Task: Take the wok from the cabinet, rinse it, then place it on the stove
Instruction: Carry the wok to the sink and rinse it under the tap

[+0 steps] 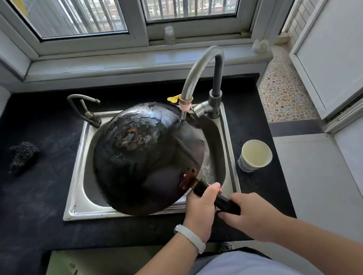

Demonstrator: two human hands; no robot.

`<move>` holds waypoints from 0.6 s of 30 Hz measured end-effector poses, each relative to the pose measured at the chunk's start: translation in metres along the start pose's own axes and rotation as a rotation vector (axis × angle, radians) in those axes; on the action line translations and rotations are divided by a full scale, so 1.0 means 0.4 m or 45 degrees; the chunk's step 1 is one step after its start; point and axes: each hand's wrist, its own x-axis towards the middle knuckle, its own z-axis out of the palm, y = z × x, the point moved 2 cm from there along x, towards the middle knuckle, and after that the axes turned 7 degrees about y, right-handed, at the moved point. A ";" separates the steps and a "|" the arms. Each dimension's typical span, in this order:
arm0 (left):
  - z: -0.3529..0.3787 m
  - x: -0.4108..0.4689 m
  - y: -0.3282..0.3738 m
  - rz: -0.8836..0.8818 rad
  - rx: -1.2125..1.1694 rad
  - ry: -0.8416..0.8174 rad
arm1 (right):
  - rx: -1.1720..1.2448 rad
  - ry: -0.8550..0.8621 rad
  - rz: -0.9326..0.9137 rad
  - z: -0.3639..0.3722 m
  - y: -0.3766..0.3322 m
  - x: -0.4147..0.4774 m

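Over the sink [76, 177], you hold the wok [148, 157] tilted, underside up, so the faucet [201, 72] stream runs off its back; your left hand [203, 212] and right hand [253, 216] both clasp the handle [216, 199] for control.

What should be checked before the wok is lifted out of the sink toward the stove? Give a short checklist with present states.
1. Both hands on handle: left hand and right hand wrap it: ok.
2. Wok rinsed: underside up and wet, inside hidden: cannot tell.
3. Tap off: water running onto the wok: not ok.
4. Paper cup clear of the swing: close beside the sink: not ok.
5. Stove free: out of view: cannot tell.
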 end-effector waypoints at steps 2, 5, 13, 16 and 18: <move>0.004 0.001 -0.004 -0.003 0.007 0.027 | -0.236 0.076 -0.056 -0.007 -0.005 0.001; 0.013 0.004 0.000 -0.022 -0.053 0.057 | -0.483 0.196 -0.066 -0.009 -0.015 0.000; 0.009 0.013 -0.014 -0.137 -0.070 0.061 | -0.302 0.162 0.113 -0.008 -0.006 0.006; 0.009 0.009 0.004 -0.124 -0.067 0.038 | -0.300 0.178 0.115 -0.009 -0.006 0.010; 0.008 0.010 0.013 -0.093 -0.076 0.016 | -0.294 0.171 0.107 -0.015 -0.012 0.012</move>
